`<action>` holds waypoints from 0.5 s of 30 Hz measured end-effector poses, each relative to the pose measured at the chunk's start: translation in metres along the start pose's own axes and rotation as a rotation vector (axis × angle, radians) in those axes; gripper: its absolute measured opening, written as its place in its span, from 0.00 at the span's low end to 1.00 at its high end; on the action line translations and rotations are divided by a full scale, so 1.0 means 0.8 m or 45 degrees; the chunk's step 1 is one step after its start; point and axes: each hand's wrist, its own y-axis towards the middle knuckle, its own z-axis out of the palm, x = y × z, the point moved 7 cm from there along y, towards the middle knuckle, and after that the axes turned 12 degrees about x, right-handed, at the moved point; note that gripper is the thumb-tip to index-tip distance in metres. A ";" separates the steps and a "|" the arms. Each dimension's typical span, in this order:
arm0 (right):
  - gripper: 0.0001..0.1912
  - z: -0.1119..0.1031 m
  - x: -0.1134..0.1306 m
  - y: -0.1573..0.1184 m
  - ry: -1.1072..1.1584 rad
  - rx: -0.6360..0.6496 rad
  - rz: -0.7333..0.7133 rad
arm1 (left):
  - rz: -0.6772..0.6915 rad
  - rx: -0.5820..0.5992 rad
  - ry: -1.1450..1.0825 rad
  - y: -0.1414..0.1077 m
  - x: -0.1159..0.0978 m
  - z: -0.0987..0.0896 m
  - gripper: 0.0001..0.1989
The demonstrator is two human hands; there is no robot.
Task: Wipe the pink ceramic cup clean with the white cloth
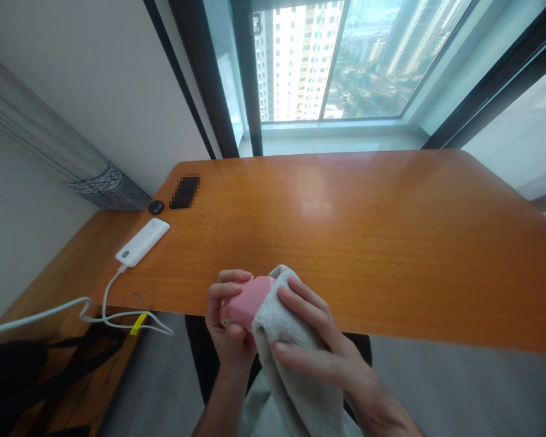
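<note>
Orange wooden desk (346,206), tall window (368,60) (high-rise towers outside), pale wall (95,103), grey floor (464,388)

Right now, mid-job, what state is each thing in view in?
left hand: curled around the block
pink rounded block: gripped, towel over one end
right hand: pressing towel onto block
grey-beige towel: bunched, hanging down
white power bank: lying on wooden desk, white cable attached
</note>
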 end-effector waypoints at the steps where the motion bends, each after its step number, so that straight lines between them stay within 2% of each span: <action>1: 0.17 -0.003 -0.006 0.000 0.118 0.014 0.058 | 0.062 0.012 0.031 0.002 -0.003 0.000 0.30; 3: 0.19 -0.010 -0.016 0.003 0.350 -0.004 0.170 | 0.231 0.060 0.126 0.000 -0.014 0.007 0.30; 5: 0.19 -0.018 -0.019 0.007 0.430 -0.085 0.271 | 0.407 0.112 0.208 -0.009 -0.029 0.018 0.28; 7: 0.16 -0.024 -0.019 0.012 0.440 -0.154 0.351 | 0.435 0.187 0.223 -0.016 -0.040 0.029 0.26; 9: 0.17 -0.026 -0.016 0.021 0.403 -0.099 0.362 | 0.227 0.334 0.153 -0.015 -0.037 0.037 0.29; 12: 0.15 -0.026 -0.008 0.041 0.246 0.122 0.214 | -0.322 0.604 0.050 -0.009 -0.013 0.047 0.29; 13: 0.13 -0.027 -0.004 0.047 0.186 0.183 0.148 | -0.450 0.662 0.020 -0.008 -0.008 0.049 0.30; 15: 0.10 -0.029 -0.001 0.055 0.087 0.259 0.057 | -0.583 0.697 -0.040 -0.002 -0.003 0.050 0.32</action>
